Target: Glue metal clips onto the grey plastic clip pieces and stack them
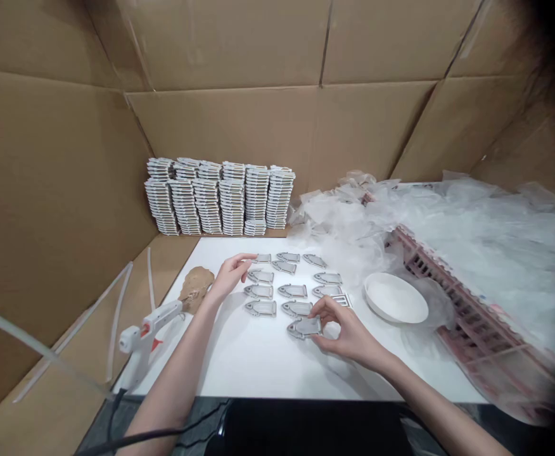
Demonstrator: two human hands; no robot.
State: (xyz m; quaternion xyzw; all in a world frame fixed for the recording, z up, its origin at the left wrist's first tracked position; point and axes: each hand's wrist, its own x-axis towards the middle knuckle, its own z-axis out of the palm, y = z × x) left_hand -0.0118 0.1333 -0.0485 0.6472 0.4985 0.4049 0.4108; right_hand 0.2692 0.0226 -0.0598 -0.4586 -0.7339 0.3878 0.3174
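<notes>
The right hand (354,332) pinches the near piece (303,327); a light edge hold seems best. The left hand (230,276) is at the far-left piece (263,258), grip unclear.

No lettering, label, brand, number or sign readable anywhere in the head view; nothing legible on any surface, near or far.

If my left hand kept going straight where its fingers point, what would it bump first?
Probably the small gray piece at the tip of your left hand. They might be touching already; the depth there is hard to tell.
</notes>
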